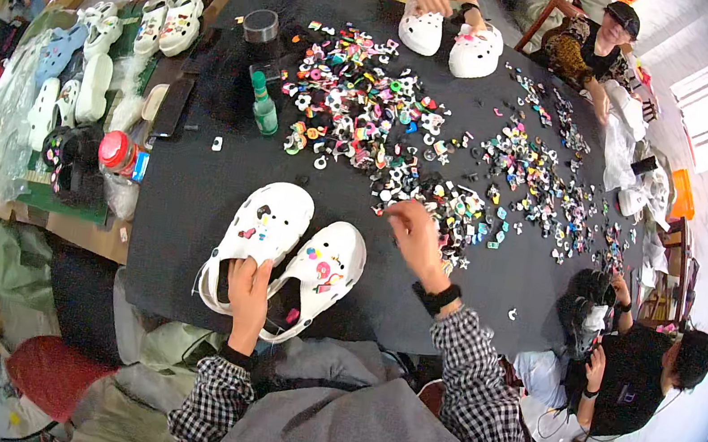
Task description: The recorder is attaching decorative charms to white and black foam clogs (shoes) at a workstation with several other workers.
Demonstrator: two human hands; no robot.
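A pair of white clogs lies before me with toes pointing away. My left hand grips the left clog at the edge of its foot opening. Several small charms, pink, red and blue among them, sit on its top. The right clog leans close beside it, bearing a pink round charm and others; its strap is near my left wrist. Over the near edge of a heap of loose charms, my right hand reaches leftward with bent fingers slightly apart. Nothing shows clearly between them; a small red charm lies by the fingertips.
A green bottle and a dark round container stand on the black table. More charms spread right. Left, a red-lidded jar stands near finished clogs. Other people work around the table, one handling white clogs.
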